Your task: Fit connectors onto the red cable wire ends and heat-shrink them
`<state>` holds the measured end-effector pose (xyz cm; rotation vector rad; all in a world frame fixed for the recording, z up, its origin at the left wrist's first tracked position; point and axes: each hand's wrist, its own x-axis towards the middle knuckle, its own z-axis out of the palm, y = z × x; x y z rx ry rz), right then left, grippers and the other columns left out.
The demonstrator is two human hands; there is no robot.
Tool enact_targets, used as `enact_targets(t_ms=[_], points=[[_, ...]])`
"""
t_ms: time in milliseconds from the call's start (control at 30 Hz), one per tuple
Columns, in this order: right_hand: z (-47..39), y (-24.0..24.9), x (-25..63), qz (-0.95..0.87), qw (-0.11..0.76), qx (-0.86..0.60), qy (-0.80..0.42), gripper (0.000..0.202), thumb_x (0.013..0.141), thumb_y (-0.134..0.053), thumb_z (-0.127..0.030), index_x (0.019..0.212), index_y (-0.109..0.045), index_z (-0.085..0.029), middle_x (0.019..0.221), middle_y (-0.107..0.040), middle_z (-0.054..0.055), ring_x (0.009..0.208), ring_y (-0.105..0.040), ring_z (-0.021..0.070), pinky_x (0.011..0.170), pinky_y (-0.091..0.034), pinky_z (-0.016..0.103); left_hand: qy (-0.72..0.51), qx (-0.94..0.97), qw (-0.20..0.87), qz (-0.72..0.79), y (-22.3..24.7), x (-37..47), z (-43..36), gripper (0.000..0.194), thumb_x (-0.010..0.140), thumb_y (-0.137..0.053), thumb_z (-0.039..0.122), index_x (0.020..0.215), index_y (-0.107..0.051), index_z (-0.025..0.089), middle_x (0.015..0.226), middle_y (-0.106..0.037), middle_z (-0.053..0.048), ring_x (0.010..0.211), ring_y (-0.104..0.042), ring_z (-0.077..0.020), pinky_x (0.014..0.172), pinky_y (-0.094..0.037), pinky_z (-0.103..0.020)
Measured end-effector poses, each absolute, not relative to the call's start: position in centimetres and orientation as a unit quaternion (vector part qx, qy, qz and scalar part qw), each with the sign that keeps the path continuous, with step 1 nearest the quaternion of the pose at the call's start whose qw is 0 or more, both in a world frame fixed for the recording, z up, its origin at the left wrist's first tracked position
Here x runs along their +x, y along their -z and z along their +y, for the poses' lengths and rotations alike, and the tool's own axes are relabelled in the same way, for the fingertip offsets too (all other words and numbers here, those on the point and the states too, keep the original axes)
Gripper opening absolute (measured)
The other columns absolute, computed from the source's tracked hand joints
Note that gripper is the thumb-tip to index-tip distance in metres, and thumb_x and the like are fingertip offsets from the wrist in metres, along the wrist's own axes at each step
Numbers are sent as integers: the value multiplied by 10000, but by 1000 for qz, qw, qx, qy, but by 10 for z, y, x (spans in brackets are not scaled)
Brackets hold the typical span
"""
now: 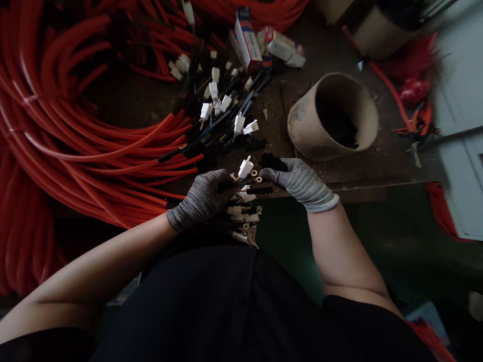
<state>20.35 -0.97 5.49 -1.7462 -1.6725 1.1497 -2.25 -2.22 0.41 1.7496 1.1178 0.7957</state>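
Note:
My left hand, in a grey knit glove, is closed around the end of a wire harness. A white plug connector and ring terminals stick out past its fingertips on thin coloured wires. Just below, a short black tube points right beside another white connector. My right hand, also gloved, pinches a bunch of small black pieces, perhaps tubing, close to the ring terminals. More harness ends with connectors hang at the bench edge under my left hand.
Thick red cables lie coiled across the left, their black ends and white connectors heaped mid-bench. A cardboard tube container with dark contents stands to the right. Small boxes lie behind. At far right is a pale panel.

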Motion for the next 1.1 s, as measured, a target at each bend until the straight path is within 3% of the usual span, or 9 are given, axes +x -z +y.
enact_targets(t_ms=[167, 400, 567, 767, 900, 1100], points=[[-8, -61, 206, -609, 200, -646, -415, 410, 703, -756, -563, 640, -668, -168, 583, -608, -7, 608, -567, 156, 617, -433, 269, -316, 706, 437, 460, -6, -21, -22, 146, 812, -666, 276, 761, -660, 140, 691, -643, 16, 599, -488, -91, 604, -419, -206], [-9, -55, 200, -597, 206, -619, -466, 471, 665, -757, -647, 736, -725, -182, 644, -656, 16, 638, -588, 174, 617, -451, 282, -322, 720, 420, 449, -3, -22, -23, 128, 809, -670, 260, 764, -672, 140, 680, -633, 22, 591, -483, -89, 598, -404, -207], [-8, -54, 206, -575, 213, -660, -435, 485, 619, -793, -641, 694, -693, -172, 557, -603, -5, 541, -531, 147, 559, -421, 279, -325, 719, 417, 451, -4, -22, -23, 140, 822, -658, 273, 768, -666, 144, 696, -638, 17, 596, -491, -92, 608, -410, -212], [-12, -53, 192, -610, 211, -616, -452, 495, 694, -725, -672, 718, -700, -178, 617, -636, 13, 635, -580, 179, 602, -451, 283, -307, 727, 403, 465, -1, -21, -23, 138, 813, -661, 282, 769, -679, 152, 710, -658, 0, 624, -522, -111, 625, -428, -214], [-16, -51, 187, -596, 238, -611, -463, 426, 715, -741, -591, 835, -729, -182, 768, -708, 30, 747, -645, 203, 680, -496, 295, -306, 725, 402, 468, -1, -22, -23, 137, 817, -656, 279, 771, -678, 152, 714, -661, -1, 625, -518, -107, 636, -432, -209], [-15, -44, 200, -551, 251, -627, -490, 406, 726, -738, -561, 886, -754, -188, 768, -727, 50, 673, -634, 193, 648, -514, 324, -316, 706, 449, 447, -3, -23, -20, 168, 837, -644, 297, 797, -672, 136, 706, -637, 10, 632, -513, -100, 616, -413, -203]])
